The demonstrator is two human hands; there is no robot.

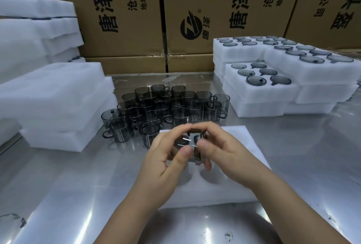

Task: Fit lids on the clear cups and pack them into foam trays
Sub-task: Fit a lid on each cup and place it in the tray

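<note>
While both hands are closed on a single cup (188, 143), the left hand (166, 158) curls round its near and left side and the right hand (221, 152) clamps its right side. Both thumbs press the clear wall and the two forefinger tips meet over the top. Motion blur hides whether a lid is seated on this cup.

Location: the cup is held directly above the work tray (237, 162), a white foam tray lying flat on the metal table (78, 185). Two round cavities of this tray are visible below the hands; the hands and forearms cover the remainder.

Surroundings, referenced to the work tray:
- Behind it, touching its far edge: a loose cluster of cups (166, 107), upright, handled and without lids. They overlap in view, so an exact count is not possible; there are more than twenty.
- Behind and to the right: packed trays (259, 87) in stacks. The nearest top tray carries six lidded cups in two rows of three. The farther top trays are also filled, but their lids overlap and are not counted.
- To the left: two stacks of foam blocks (54, 103), one near and one farther back.
- Well behind, along the table's far edge: at least three printed cardboard cartons (125, 19).
</note>
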